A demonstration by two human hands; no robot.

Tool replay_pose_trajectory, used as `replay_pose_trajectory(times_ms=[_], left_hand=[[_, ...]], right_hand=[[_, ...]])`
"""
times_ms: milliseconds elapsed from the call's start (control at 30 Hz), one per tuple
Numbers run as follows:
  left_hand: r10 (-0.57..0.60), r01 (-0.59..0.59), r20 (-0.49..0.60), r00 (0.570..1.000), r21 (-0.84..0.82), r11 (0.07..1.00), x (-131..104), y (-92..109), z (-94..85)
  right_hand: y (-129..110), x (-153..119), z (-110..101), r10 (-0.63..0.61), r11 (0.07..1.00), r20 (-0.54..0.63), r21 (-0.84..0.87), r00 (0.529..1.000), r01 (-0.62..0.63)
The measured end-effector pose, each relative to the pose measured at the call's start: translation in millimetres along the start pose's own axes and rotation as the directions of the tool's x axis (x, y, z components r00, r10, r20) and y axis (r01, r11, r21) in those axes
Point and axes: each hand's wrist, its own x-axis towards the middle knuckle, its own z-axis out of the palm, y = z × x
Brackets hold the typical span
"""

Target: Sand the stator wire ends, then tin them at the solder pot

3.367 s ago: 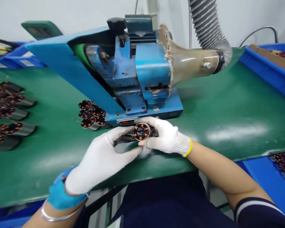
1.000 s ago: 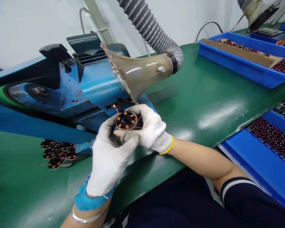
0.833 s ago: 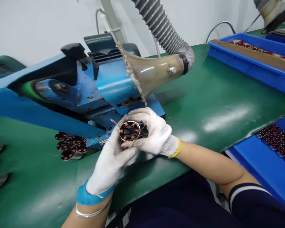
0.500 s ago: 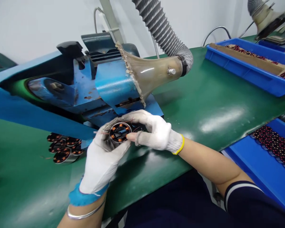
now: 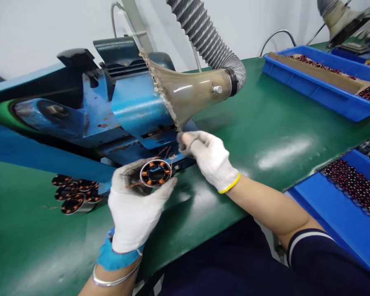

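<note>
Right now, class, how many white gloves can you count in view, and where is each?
2: one on the left hand, which holds a copper-wound ring; one on the right hand, below the flared hood.

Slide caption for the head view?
Gloved left hand holds a copper-wound cylinder in front of a blue machine; gloved right hand close by.

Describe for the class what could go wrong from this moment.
The loose wires sticking out of the round metal part might snag on the machine and bend. Only the left hand grips that part, so it could slip. The right hand appears close to the ragged edge of the funnel, which might catch it.
</note>
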Motion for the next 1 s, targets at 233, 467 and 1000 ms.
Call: replay_pose_trajectory(times_ms=[233, 467, 1000], left_hand=[[-0.081, 0.075, -0.150, 0.985, -0.041, 0.996, 24, 14, 27.9], [-0.127, 0.137, -0.144, 0.981, 0.066, 0.988, 41, 30, 31.7], [-0.048, 0.059, -0.073, 0.996, 0.149, 0.987, 46, 33, 36.5]], right_hand=[[-5, -10, 14, -0.029, 0.867, 0.237, -0.478, 0.971, 0.143], [-10, 6, 10, -0.028, 0.883, 0.343, -0.431, 0.939, 0.184], [-11, 6, 6, -0.087, 0.911, 0.314, -0.360, 0.945, 0.204]])
